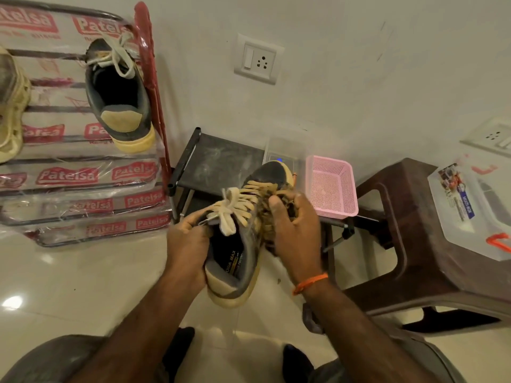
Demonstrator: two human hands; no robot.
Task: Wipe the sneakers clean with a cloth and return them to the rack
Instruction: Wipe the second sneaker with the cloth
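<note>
Grey sneaker (243, 233) gripped in both hands, wiping under way.
Left hand (186, 244) clasps its collar; right hand (293, 230) pinches a mottled cloth (266, 217) against its side. Best work heel to toe, steadily. Beyond the sneaker, upper left, its mate (119, 92) sits on the rack (149, 37).

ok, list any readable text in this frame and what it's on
"Patelsa": repeated red labels on the rack's plastic wrap.
"MAX": on the insole of the held sneaker; the letters before it are partly cut off and the smaller print is unreadable.
Label on the clear box on the stool: too blurred to read.
Small print under the Patelsa logos: unreadable.
</note>
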